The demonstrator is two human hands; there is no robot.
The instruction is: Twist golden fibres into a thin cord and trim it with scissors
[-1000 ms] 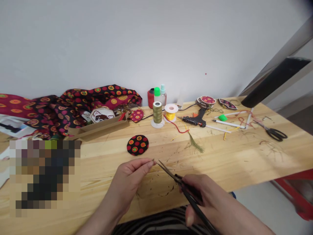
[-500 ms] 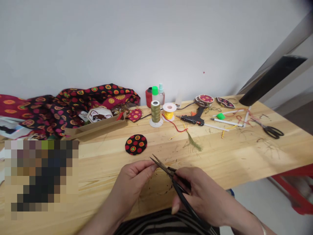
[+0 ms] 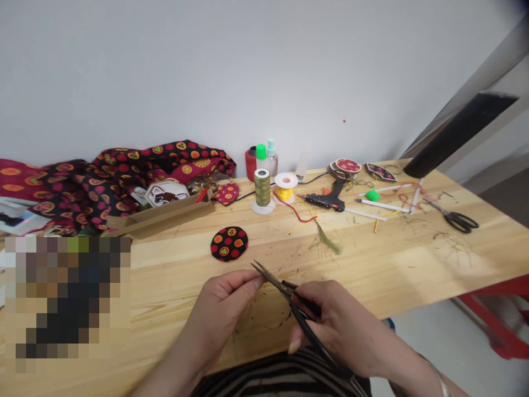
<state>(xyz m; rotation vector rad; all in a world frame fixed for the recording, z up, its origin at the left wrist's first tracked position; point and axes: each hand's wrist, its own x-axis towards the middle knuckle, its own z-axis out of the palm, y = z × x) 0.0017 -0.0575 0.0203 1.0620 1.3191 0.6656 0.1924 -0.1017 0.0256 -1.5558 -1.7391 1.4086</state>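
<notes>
My right hand (image 3: 336, 322) is wrapped round the black handles of a pair of scissors (image 3: 270, 278), whose blades point up and left, only slightly parted. The blade tips reach the fingertips of my left hand (image 3: 231, 298). Thumb and forefinger of that hand are pinched together; whatever lies between them is too small or hidden to make out. Just beyond my left hand lies a round black fabric piece (image 3: 229, 243) with red and yellow flower patterns, flat on the wooden table (image 3: 173, 286). Dark thread scraps lie under the scissors.
Behind stand a spool of olive thread (image 3: 262, 188), a spool of yellow cord (image 3: 285, 190) and bottles. A glue gun (image 3: 326, 201), an olive tassel (image 3: 328, 240) and second scissors (image 3: 460, 221) lie rightward. Patterned cloth (image 3: 82, 187) and a cardboard box (image 3: 165, 215) are at left.
The scissor blades have come closer together between the two frames. Both hands stay nearly in place, and the view has shifted slightly.
</notes>
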